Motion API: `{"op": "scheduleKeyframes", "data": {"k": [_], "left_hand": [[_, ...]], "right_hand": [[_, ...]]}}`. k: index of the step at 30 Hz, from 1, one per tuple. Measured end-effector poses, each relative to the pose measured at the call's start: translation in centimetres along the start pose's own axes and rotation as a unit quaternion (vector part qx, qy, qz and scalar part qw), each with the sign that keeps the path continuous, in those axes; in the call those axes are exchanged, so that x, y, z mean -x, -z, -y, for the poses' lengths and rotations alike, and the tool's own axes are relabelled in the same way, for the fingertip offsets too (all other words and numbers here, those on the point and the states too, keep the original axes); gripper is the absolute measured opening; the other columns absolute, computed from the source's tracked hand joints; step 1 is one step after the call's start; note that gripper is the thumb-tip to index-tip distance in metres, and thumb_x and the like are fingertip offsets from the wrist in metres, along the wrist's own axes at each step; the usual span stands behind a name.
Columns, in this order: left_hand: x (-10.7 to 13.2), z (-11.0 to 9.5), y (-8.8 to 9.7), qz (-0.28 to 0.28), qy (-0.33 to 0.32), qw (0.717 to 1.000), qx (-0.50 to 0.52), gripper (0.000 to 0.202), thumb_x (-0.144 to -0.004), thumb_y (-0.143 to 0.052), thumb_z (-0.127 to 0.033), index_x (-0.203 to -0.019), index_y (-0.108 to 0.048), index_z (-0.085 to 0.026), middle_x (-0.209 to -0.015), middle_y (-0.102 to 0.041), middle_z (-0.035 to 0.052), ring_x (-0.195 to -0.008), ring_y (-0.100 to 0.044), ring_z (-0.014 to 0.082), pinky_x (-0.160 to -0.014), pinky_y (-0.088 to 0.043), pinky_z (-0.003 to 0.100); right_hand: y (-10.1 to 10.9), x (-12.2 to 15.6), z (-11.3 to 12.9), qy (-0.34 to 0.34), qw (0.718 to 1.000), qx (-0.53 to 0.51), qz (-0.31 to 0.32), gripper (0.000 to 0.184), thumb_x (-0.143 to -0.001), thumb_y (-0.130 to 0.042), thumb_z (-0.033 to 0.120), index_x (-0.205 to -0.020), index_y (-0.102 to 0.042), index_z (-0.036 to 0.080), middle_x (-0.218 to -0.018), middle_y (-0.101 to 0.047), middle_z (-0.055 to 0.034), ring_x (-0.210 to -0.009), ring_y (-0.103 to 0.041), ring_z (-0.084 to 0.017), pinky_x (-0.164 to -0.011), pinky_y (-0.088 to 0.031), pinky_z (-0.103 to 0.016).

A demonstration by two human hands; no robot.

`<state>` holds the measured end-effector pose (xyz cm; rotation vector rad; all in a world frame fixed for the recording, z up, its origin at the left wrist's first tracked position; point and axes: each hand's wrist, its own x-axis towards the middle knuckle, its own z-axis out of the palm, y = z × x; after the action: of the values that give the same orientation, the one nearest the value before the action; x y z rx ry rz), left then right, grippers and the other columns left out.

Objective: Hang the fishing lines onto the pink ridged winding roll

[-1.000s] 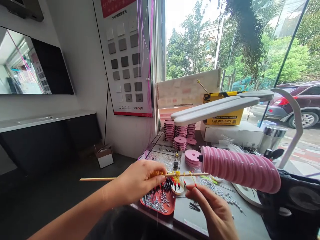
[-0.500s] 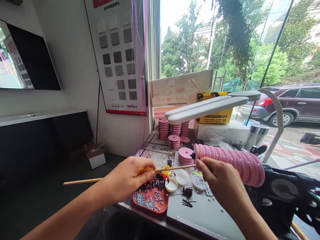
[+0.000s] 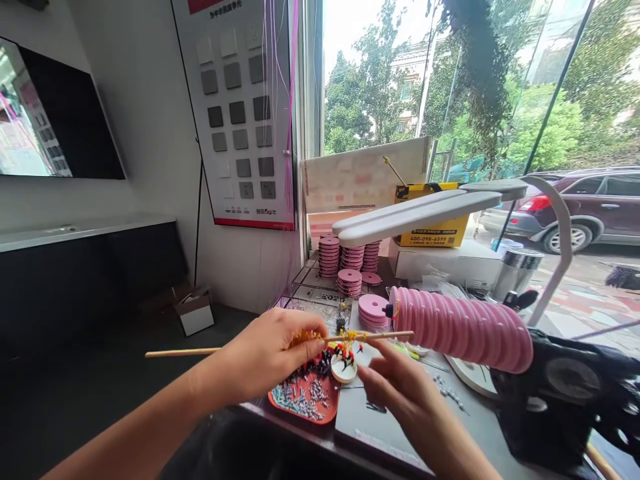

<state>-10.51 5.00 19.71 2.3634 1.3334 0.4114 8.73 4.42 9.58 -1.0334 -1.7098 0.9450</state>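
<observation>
One table (image 3: 320, 437) lies below the left hand (image 3: 280, 347), closed around a long wooden stick (image 3: 185, 352), and the right hand (image 3: 403, 387), half open with thumb apart near the stick's right end, while a red tray (image 3: 329, 401) lies beneath and small yellow loops (image 3: 353, 337) hang on the stick between them.

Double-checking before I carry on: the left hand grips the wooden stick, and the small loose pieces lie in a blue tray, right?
Not quite: the tray is red, as the head view shows. The left hand does grip the wooden stick, and small loose pieces do lie in that tray.
</observation>
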Motion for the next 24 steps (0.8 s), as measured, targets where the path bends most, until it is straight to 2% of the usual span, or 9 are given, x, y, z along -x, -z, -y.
{"op": "scheduleKeyframes", "data": {"k": [1, 2, 4, 6, 8, 11, 13, 16, 24], "left_hand": [[0.0, -0.1, 0.0, 0.000, -0.003, 1.000, 0.002, 0.022, -0.086, -0.043, -0.033, -0.080, -0.059, -0.020, -0.068, -0.053, -0.0043, -0.062, -0.045, 0.0114, -0.057, -0.033, 0.022], [0.0, -0.1, 0.0, 0.000, -0.005, 1.000, 0.002, 0.021, -0.086, -0.042, -0.032, -0.080, -0.059, -0.020, -0.068, -0.053, -0.0044, -0.062, -0.045, 0.0113, -0.056, -0.033, 0.022], [0.1, -0.1, 0.0, -0.001, -0.001, 1.000, 0.001, 0.021, -0.086, -0.043, -0.032, -0.081, -0.059, -0.020, -0.070, -0.055, -0.0038, -0.064, -0.046, 0.0118, -0.058, -0.033, 0.022], [0.2, 0.1, 0.2, -0.001, 0.010, 1.000, -0.001, 0.022, -0.086, -0.043, -0.033, -0.081, -0.059, -0.019, -0.072, -0.056, -0.0030, -0.065, -0.046, 0.0124, -0.059, -0.034, 0.023], [0.2, 0.3, 0.4, 0.001, 0.021, 1.000, 0.000, 0.023, -0.086, -0.042, -0.034, -0.082, -0.058, -0.019, -0.070, -0.054, -0.0031, -0.063, -0.044, 0.0122, -0.058, -0.033, 0.023], [0.1, 0.5, 0.5, 0.002, 0.030, 1.000, -0.005, 0.023, -0.086, -0.041, -0.034, -0.082, -0.058, -0.018, -0.068, -0.052, -0.0034, -0.062, -0.042, 0.0120, -0.057, -0.032, 0.024], [0.1, 0.6, 0.5, 0.000, 0.032, 0.999, -0.009, 0.023, -0.086, -0.042, -0.034, -0.083, -0.058, -0.018, -0.069, -0.052, -0.0033, -0.062, -0.042, 0.0122, -0.057, -0.032, 0.024], [0.2, 0.6, 0.5, -0.001, 0.028, 1.000, -0.007, 0.023, -0.086, -0.041, -0.033, -0.083, -0.058, -0.018, -0.068, -0.051, -0.0035, -0.062, -0.041, 0.0121, -0.057, -0.031, 0.024], [0.1, 0.7, 0.7, -0.002, 0.020, 1.000, 0.001, 0.023, -0.087, -0.041, -0.033, -0.081, -0.058, -0.019, -0.067, -0.049, -0.0046, -0.062, -0.039, 0.0111, -0.057, -0.031, 0.023]], "right_hand": [[-0.5, -0.1, -0.1, 0.005, 0.999, -0.047, 0.026, 0.038, -0.084, -0.041, 0.052, -0.099, -0.053, 0.019, -0.056, -0.044, 0.0055, -0.051, -0.039, -0.010, -0.048, -0.031, -0.021], [-0.8, -0.1, -0.2, 0.012, 0.998, -0.065, 0.022, 0.036, -0.084, -0.041, 0.051, -0.090, -0.055, 0.018, -0.058, -0.045, 0.0043, -0.053, -0.039, -0.010, -0.048, -0.031, -0.021], [-0.7, 0.1, -0.1, 0.032, 0.998, -0.022, -0.055, 0.036, -0.084, -0.043, 0.050, -0.072, -0.056, 0.018, -0.059, -0.047, 0.0032, -0.053, -0.040, -0.009, -0.049, -0.031, -0.020], [0.4, 0.6, 0.4, 0.048, 0.983, 0.071, -0.165, 0.036, -0.084, -0.044, 0.048, -0.068, -0.057, 0.019, -0.056, -0.047, 0.0036, -0.052, -0.040, -0.009, -0.050, -0.032, -0.020], [1.8, 0.9, 1.0, 0.048, 0.947, 0.189, -0.254, 0.037, -0.084, -0.042, 0.048, -0.067, -0.057, 0.019, -0.051, -0.044, 0.0047, -0.049, -0.037, -0.009, -0.050, -0.031, -0.020], [3.7, 0.6, 1.7, 0.036, 0.880, 0.354, -0.315, 0.041, -0.085, -0.038, 0.046, -0.056, -0.048, 0.020, -0.046, -0.039, 0.0052, -0.044, -0.033, -0.008, -0.047, -0.026, -0.020], [4.2, 0.1, 1.8, 0.034, 0.846, 0.420, -0.327, 0.043, -0.084, -0.037, 0.045, -0.050, -0.043, 0.020, -0.043, -0.038, 0.0053, -0.042, -0.032, -0.008, -0.045, -0.024, -0.019], [4.3, -0.7, 1.6, 0.029, 0.821, 0.469, -0.323, 0.042, -0.082, -0.037, 0.045, -0.048, -0.042, 0.020, -0.040, -0.037, 0.0050, -0.039, -0.033, -0.009, -0.041, -0.021, -0.019], [4.2, -0.7, 0.8, 0.033, 0.812, 0.504, -0.293, 0.042, -0.083, -0.035, 0.044, -0.050, -0.047, 0.021, -0.043, -0.049, 0.0041, -0.041, -0.044, -0.011, -0.042, -0.019, -0.019]]}}
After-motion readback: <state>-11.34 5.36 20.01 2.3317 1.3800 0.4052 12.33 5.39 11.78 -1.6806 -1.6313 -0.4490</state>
